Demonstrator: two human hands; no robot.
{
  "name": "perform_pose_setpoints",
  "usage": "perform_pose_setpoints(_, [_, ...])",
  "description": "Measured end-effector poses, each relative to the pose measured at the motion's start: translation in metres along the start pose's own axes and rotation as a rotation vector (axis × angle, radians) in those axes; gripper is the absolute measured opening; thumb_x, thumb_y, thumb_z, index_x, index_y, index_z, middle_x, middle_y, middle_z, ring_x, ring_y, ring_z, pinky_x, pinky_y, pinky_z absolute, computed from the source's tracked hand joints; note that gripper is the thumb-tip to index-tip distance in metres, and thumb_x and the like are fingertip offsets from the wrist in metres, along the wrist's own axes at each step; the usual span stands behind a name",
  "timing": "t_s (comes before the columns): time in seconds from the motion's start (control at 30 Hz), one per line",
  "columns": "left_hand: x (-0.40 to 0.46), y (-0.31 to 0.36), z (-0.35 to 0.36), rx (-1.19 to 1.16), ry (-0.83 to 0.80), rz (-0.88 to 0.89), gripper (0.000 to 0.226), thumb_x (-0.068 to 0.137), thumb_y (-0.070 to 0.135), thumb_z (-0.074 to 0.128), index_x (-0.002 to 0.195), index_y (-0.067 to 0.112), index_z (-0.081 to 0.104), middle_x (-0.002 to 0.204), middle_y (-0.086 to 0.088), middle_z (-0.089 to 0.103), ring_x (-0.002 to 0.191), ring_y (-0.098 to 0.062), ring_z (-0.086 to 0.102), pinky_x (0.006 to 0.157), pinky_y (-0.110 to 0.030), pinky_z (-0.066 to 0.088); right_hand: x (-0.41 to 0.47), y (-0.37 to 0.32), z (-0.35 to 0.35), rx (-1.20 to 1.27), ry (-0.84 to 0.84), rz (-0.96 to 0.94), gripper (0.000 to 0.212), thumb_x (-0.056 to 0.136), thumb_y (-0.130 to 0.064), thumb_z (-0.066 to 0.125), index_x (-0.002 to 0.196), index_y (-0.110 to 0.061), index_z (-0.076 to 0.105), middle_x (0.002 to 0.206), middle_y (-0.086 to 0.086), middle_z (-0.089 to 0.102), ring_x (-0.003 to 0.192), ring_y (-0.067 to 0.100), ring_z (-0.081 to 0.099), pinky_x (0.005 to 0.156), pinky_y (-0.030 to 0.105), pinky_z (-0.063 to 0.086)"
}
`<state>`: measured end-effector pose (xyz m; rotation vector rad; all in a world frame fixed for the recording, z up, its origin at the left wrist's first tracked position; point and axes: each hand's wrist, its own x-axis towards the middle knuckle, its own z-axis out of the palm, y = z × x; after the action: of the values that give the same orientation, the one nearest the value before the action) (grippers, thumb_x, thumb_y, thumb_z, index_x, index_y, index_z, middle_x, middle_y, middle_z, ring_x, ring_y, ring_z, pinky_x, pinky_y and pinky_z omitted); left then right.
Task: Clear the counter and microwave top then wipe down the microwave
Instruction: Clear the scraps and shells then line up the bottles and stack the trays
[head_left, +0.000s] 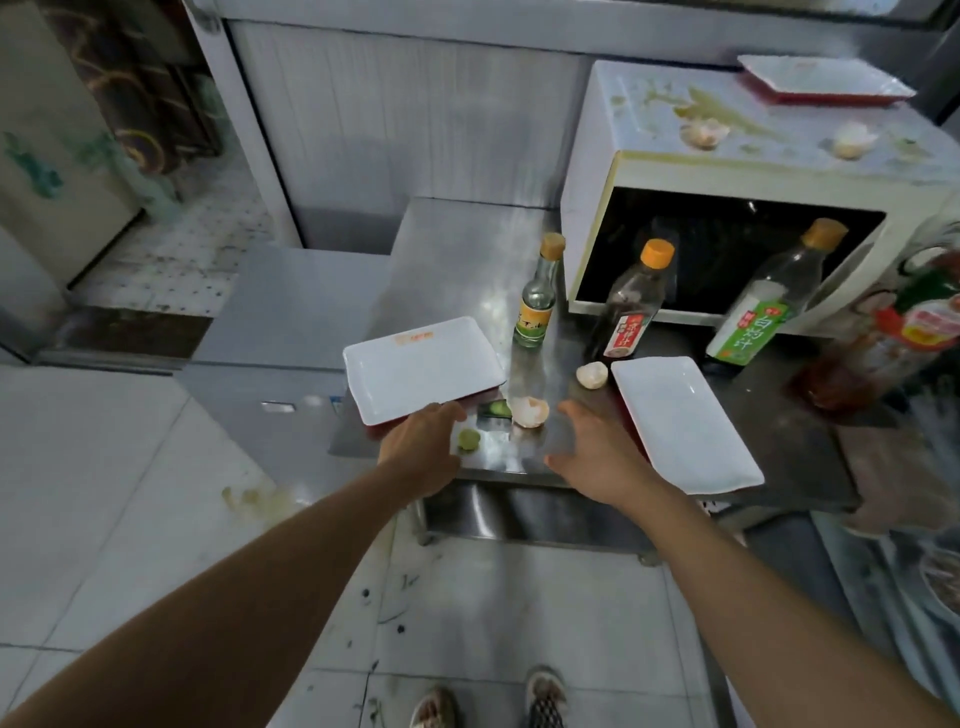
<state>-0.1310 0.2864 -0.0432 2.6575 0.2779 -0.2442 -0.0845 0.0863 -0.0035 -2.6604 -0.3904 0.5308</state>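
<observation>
A white microwave (597, 171) stands at the back right of the steel counter (457, 249); its top is smeared, with two eggshells (704, 134) and a red-and-white tray (826, 78). Two white trays lie on the counter, one at the left (421, 369) and one at the right (685, 423). Between them lie two eggshells (529, 412), a cucumber piece (496, 409) and a green slice (468, 439). My left hand (421, 447) touches the left tray's near edge. My right hand (597, 452) hovers open beside the right tray, holding nothing.
Three bottles with orange caps (537, 296) stand in front of the microwave door, and a larger red-labelled bottle (904, 332) stands at the far right. A low grey cabinet (291, 312) sits left of the counter. Tiled floor and my shoes lie below.
</observation>
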Motion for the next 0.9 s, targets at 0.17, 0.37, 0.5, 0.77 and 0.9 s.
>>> perform_pose_setpoints(0.17, [0.025, -0.001, 0.014, -0.001, -0.024, -0.037, 0.051, 0.081, 0.023, 0.068, 0.129, 0.027, 0.05, 0.129, 0.002, 0.053, 0.118, -0.022, 0.052, 0.094, -0.036, 0.046, 0.028, 0.009, 0.005, -0.031, 0.012, -0.021, 0.058, 0.085, -0.024, 0.065, 0.135, -0.014, 0.038, 0.136, 0.011, 0.043, 0.126, 0.029, 0.038, 0.096, 0.034, 0.037])
perform_pose_setpoints(0.37, [0.037, 0.001, 0.029, 0.0, -0.032, -0.064, 0.045, 0.079, 0.026, 0.07, 0.122, 0.029, 0.057, 0.12, 0.004, 0.054, 0.109, -0.02, 0.056, 0.086, -0.036, 0.05, 0.051, 0.022, 0.006, -0.036, -0.003, -0.053, 0.051, 0.085, -0.02, 0.064, 0.13, -0.012, 0.042, 0.133, 0.012, 0.045, 0.123, 0.028, 0.04, 0.098, 0.037, 0.039])
perform_pose_setpoints(0.5, [0.043, 0.003, 0.035, 0.013, -0.034, -0.063, 0.039, 0.075, 0.025, 0.073, 0.112, 0.031, 0.061, 0.113, 0.005, 0.052, 0.1, -0.02, 0.057, 0.082, -0.038, 0.052, 0.063, 0.03, 0.009, -0.024, -0.022, -0.05, 0.051, 0.084, -0.019, 0.064, 0.13, -0.012, 0.043, 0.134, 0.013, 0.045, 0.125, 0.029, 0.039, 0.101, 0.038, 0.037])
perform_pose_setpoints(0.77, [0.047, 0.008, 0.037, 0.027, -0.006, -0.053, 0.009, 0.081, 0.019, 0.065, 0.091, 0.02, 0.067, 0.095, 0.0, 0.059, 0.084, -0.025, 0.061, 0.074, -0.039, 0.054, 0.076, 0.04, 0.013, -0.037, -0.055, -0.106, 0.058, 0.088, -0.024, 0.062, 0.138, -0.012, 0.036, 0.142, 0.011, 0.04, 0.132, 0.027, 0.033, 0.106, 0.034, 0.029])
perform_pose_setpoints(0.9, [0.051, 0.016, 0.029, -0.049, 0.077, -0.014, 0.022, 0.081, 0.016, 0.066, 0.103, 0.02, 0.068, 0.099, 0.002, 0.063, 0.086, -0.021, 0.061, 0.076, -0.038, 0.053, 0.079, 0.043, 0.012, -0.015, -0.054, -0.115, 0.057, 0.088, -0.025, 0.062, 0.137, -0.013, 0.036, 0.142, 0.01, 0.04, 0.131, 0.026, 0.034, 0.105, 0.035, 0.031])
